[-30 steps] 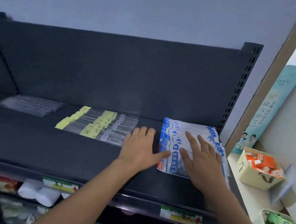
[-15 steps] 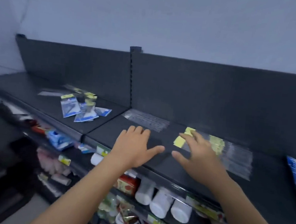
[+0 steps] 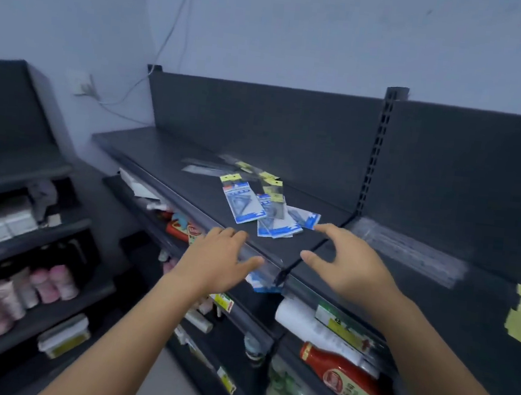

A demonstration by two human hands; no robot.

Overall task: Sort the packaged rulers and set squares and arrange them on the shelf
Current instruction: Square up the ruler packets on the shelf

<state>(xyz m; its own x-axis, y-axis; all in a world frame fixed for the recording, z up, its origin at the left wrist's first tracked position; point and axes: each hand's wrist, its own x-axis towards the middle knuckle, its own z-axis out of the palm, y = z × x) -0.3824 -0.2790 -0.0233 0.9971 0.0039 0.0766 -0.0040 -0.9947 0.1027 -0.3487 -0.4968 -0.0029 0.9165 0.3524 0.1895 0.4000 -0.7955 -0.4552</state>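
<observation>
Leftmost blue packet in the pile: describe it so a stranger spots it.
On the top shelf, left of the slotted upright, lies a pile. The blue packet at its left end is uncovered, with a yellow header; its blue neighbours are overlapped.

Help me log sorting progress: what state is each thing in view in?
blue packets, loose overlapping heap, unsorted
yellow-topped packets, scattered behind and over that heap
clear ruler packets, flat, side by side
left hand, open, holding nothing, at the shelf front
right hand, open, empty, fingertips close to the blue packets
red bottle, lying on its side
</observation>
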